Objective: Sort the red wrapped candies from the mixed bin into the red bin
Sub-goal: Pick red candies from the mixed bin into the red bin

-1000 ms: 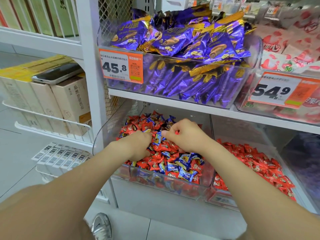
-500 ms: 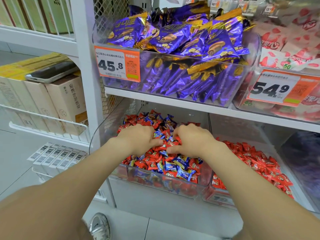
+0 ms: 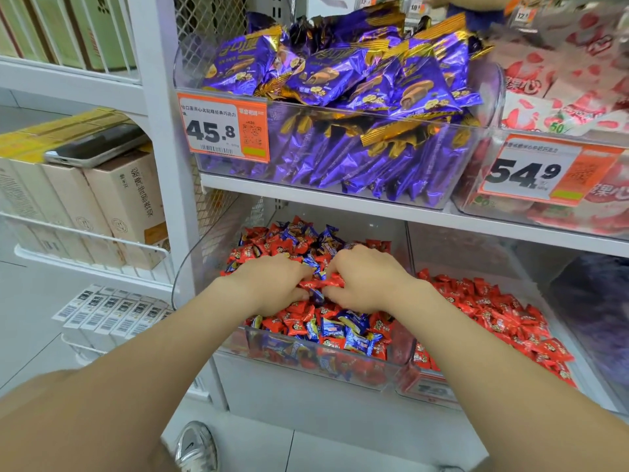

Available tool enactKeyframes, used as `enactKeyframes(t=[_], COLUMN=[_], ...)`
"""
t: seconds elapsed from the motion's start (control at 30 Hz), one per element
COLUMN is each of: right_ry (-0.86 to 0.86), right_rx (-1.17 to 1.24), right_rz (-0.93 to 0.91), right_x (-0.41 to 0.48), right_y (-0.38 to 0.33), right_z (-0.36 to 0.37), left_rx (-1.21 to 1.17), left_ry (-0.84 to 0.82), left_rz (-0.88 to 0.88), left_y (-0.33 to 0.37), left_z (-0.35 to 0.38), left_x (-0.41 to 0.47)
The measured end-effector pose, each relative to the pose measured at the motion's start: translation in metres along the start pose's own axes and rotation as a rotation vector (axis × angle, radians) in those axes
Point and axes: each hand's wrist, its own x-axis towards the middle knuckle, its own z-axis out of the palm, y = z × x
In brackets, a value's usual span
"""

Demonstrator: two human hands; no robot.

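Red candy [image 3: 321, 283] (one) pinched by left hand [image 3: 272, 282], right hand [image 3: 367, 277].

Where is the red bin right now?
Head view, lower shelf, right side: the red bin sits immediately right of the mixed bin, below the 54.9 tag.

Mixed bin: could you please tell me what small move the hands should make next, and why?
Probably lift the red candies and carry them right to the red bin: both the left hand and right hand pinch them in the mixed bin, and the red bin stands just beside it.
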Motion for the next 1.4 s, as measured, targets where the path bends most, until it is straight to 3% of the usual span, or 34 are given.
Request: enactKeyframes(t=[0.13, 0.27, 0.43, 0.5, 0.57, 0.67, 0.73, 0.9, 1.07, 1.23, 1.33, 1.4], right_ry=[0.069, 0.147, 0.015, 0.019, 0.088, 0.171, 0.131, 0.073, 0.014, 0.098, 0.190, 0.224], right_rx=[0.262, 0.410, 1.143, 1.227, 1.137, 0.540, 0.302, 0.447, 0.229, 0.300, 0.384, 0.420], right_rz=[0.074, 0.155, 0.335, 0.406, 0.481, 0.510, 0.477, 0.270, 0.383, 0.544, 0.593, 0.588], right_x=[-0.010, -0.028, -0.072, -0.091, -0.109, -0.126, -0.132, -0.153, -0.169, -0.178, -0.181, -0.180], right_y=[0.013, 0.014, 0.019, 0.030, 0.049, 0.085, 0.106, 0.142, 0.173, 0.181, 0.189, 0.185], right_z=[-0.012, -0.026, -0.043, -0.049, -0.048, -0.029, -0.014, -0.012, -0.001, -0.012, -0.014, -0.017], left_rx=[-0.103, -0.368, -0.613, -0.594, -0.552, -0.506, -0.455, -0.381, -0.370, -0.213, -0.250, -0.285], left_ry=[0.043, 0.149, 0.235, 0.279, 0.385, 0.483, 0.474, 0.445, 0.432, 0.311, 0.110, 0.115], left_rz=[-0.041, 0.006, 0.097, 0.134, 0.175, 0.235, 0.275, 0.371, 0.437, 0.394, 0.424, 0.438], left_y=[-0.007, -0.010, 0.026, 0.047, 0.067, 0.095, 0.113, 0.149, 0.182, 0.220, 0.228, 0.225], left_z=[-0.009, -0.025, -0.040, -0.042, -0.042, -0.043, -0.042, -0.037, -0.038, -0.027, -0.018, -0.016], left_x=[0.001, -0.009, -0.026, -0.029, -0.029, -0.025, -0.020, -0.001, 0.018, 0.060, 0.079, 0.081])
